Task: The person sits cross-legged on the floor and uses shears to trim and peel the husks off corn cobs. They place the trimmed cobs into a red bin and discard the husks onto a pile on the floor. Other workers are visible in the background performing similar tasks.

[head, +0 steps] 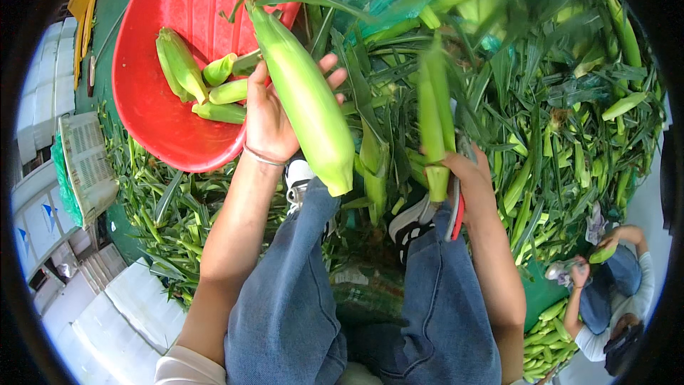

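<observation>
In my left hand (275, 117) lies a green ear of corn in its husk (307, 96), tilted across the palm, with the thumb on one side and the fingertips showing on the other. Its cut, blunt end points towards me and dried silk hangs at the far tip. My right hand (470, 179) grips a red-and-grey handled tool (457, 214), perhaps pruning shears; its working end is mostly hidden. The same hand also holds a stripped piece of corn husk with a stalk stub (435, 112), slightly blurred.
A red plastic scoop-shaped tub (176, 123) with several husked-in ears (181, 64) stands front left. Husks and leaves (534, 133) cover the floor around my shoes. Translucent green plastic (395, 0) lies ahead. White boxes (133, 305) stand left; a co-worker (614, 289) sits right beside piled corn (548, 342).
</observation>
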`<action>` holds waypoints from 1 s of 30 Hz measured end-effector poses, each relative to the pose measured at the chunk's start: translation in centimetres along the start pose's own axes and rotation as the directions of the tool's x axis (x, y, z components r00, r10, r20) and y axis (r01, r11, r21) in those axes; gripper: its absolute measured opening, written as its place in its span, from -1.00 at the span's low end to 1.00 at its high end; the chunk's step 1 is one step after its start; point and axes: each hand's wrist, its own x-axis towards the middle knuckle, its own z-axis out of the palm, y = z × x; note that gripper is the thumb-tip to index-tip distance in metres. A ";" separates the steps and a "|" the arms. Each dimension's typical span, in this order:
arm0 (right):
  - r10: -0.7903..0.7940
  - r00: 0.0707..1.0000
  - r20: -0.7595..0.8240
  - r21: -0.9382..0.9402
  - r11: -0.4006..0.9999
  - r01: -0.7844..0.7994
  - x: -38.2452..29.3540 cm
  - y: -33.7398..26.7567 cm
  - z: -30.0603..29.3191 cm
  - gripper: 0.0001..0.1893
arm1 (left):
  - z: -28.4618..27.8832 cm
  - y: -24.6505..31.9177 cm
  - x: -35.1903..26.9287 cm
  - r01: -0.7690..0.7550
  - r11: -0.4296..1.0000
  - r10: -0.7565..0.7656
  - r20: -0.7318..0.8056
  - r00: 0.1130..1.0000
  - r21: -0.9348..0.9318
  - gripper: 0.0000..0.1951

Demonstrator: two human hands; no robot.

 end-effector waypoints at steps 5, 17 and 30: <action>-0.222 0.933 0.285 -0.901 0.270 0.339 -1.9 0.3 -0.6 -0.35 | -0.9 0.6 0.0 -0.104 0.566 0.084 0.068 0.994 0.818 -0.48; -0.380 0.869 0.319 -0.694 0.531 0.486 0.5 -2.2 4.0 -0.70 | 0.0 1.0 -0.9 -0.496 -0.265 -0.088 0.491 0.866 0.827 -0.56; -0.383 0.774 0.505 -0.562 0.535 0.631 0.3 -1.5 6.1 -0.52 | -3.3 -3.9 -0.7 0.373 0.838 -0.486 0.234 0.842 0.399 -0.16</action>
